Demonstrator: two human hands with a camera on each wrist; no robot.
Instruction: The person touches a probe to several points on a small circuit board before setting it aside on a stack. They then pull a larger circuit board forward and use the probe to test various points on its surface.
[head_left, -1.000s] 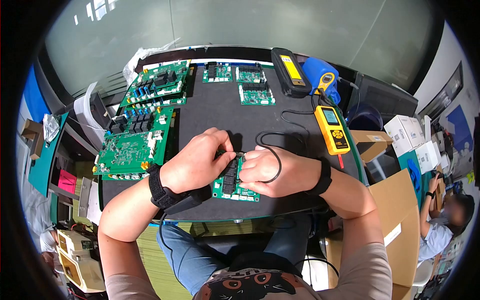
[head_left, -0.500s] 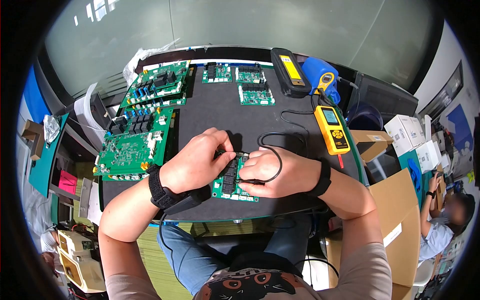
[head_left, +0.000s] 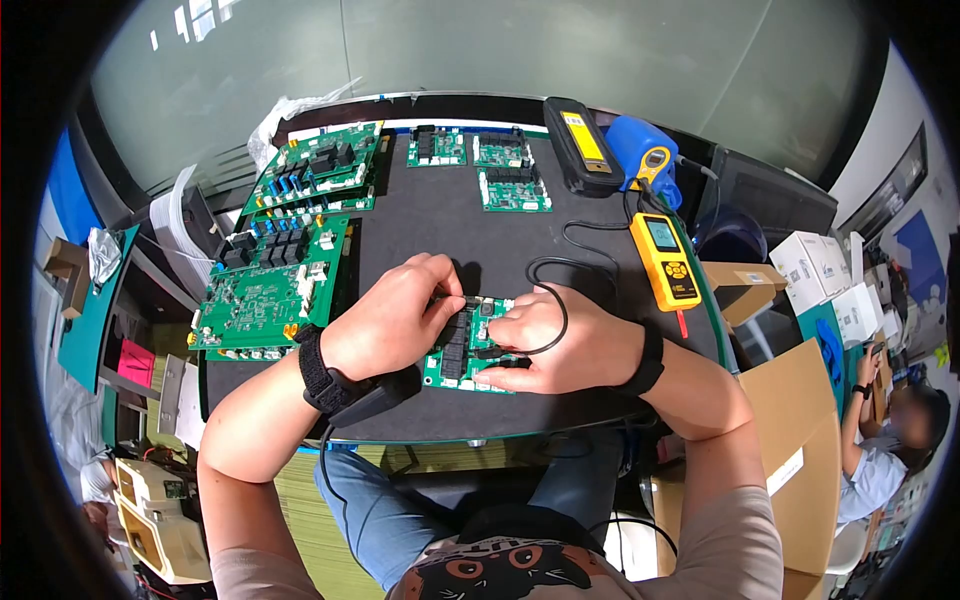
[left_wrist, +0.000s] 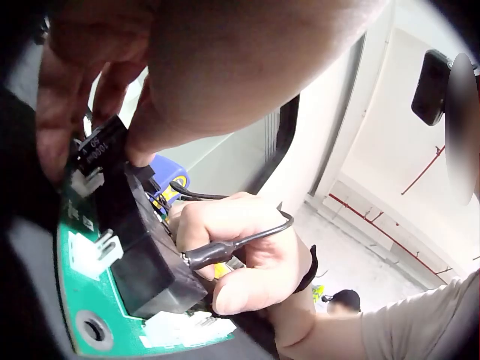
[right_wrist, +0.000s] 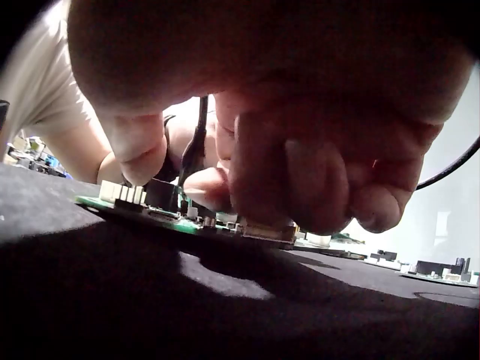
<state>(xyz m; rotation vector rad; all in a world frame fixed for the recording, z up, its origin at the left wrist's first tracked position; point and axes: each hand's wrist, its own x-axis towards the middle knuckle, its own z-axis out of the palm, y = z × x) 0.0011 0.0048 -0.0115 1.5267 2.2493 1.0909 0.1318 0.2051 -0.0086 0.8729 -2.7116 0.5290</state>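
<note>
A green circuit board (head_left: 482,335) with a row of black blocks (left_wrist: 142,255) and white connectors lies on the dark mat before me. My left hand (head_left: 393,315) pinches its far left corner, thumb and fingers on either side of the end block in the left wrist view. Over the board's right side my right hand (head_left: 565,340) is curled, thumb (right_wrist: 139,161) at a near-edge connector and fingers at the right edge. A black-sleeved lead (left_wrist: 214,253) passes between thumb and index finger to the board, its tip beside the blocks. The thumb stands apart from the lead.
Small boards (head_left: 515,188) lie at the mat's far side, larger boards (head_left: 265,295) stacked left. A yellow meter (head_left: 665,262), its cable looping nearby, sits right. Behind it are a black case (head_left: 580,145) and a blue device (head_left: 640,150). A cardboard box (head_left: 790,440) stands right.
The board has shifted slightly away from me. My right thumb and index finger have spread apart, so the lead's end shows between them. My left hand keeps its hold.
</note>
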